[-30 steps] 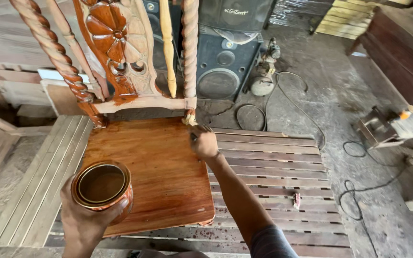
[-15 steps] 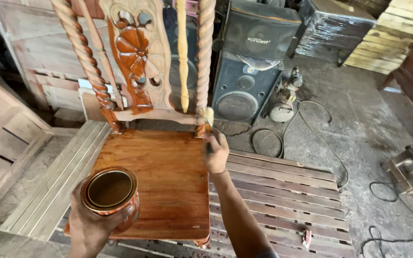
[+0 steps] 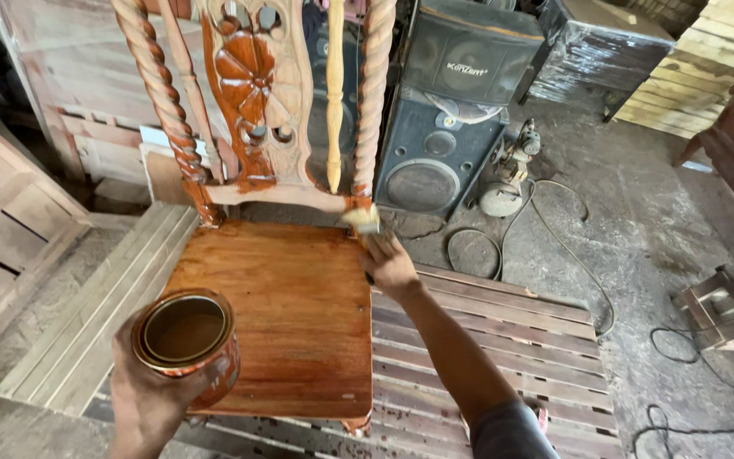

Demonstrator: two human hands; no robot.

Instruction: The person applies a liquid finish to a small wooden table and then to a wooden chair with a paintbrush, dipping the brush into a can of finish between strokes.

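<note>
Brush [image 3: 362, 218] sits at the base of the chair's [image 3: 286, 314] right twisted post, gripped in my right hand [image 3: 390, 265]. My left hand [image 3: 150, 393] clasps an open varnish tin [image 3: 184, 340] beside the glossy seat

A round open tin of brown varnish [image 3: 184, 340] sits upright in the left hand [image 3: 153, 399], held over the chair's front left corner. A small paintbrush [image 3: 365, 223], gripped by the right hand [image 3: 391, 268], touches the base of the right twisted post of the carved wooden chair [image 3: 282, 314], whose seat gleams wet reddish-brown.
</note>
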